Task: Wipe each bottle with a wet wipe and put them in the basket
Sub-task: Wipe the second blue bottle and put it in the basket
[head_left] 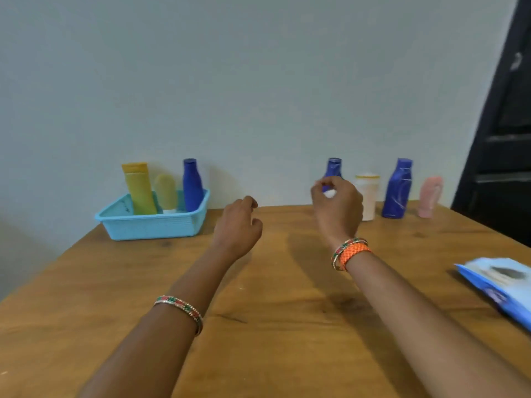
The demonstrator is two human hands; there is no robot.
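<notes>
Head view shows a wooden table (pixel 273 326) w/ a light blue basket (pixel 149 225) at approx 10 o'clock near the wall. Standing in it already: a yellow tube (pixel 139 188), a pale yellow bottle (pixel 166 192) and a blue bottle (pixel 192 185).

At approx 1 o'clock, a row still on the table by the wall: a second blue bottle (pixel 334 166), a white bottle (pixel 367 196), a larger blue bottle (pixel 398 188) and a pink bottle (pixel 430 196) at the far end. A wet-wipe pack (pixel 500 285) lies at 3 o'clock, near the table edge.

Right hand (pixel 337 208) is raised in front of the second blue bottle, fingers curled round a small white wad, prob the wipe (pixel 330 193). Can't tell whether it touches the bottle yet. Left hand (pixel 238 222) hovers mid-table between basket and row, fingers loosely curled, holding nothing.

Judging by this, approx three done, four to go; the step in hand looks like starting on the second blue bottle. To do it well: bring the left hand over to grip the bottle low on the body so it doesn't tip into the white bottle just beside it, lift it clear of the row, then wipe top to bottom, turning it so all sides get covered. Then stand it upright in the basket's free space at the front.
</notes>
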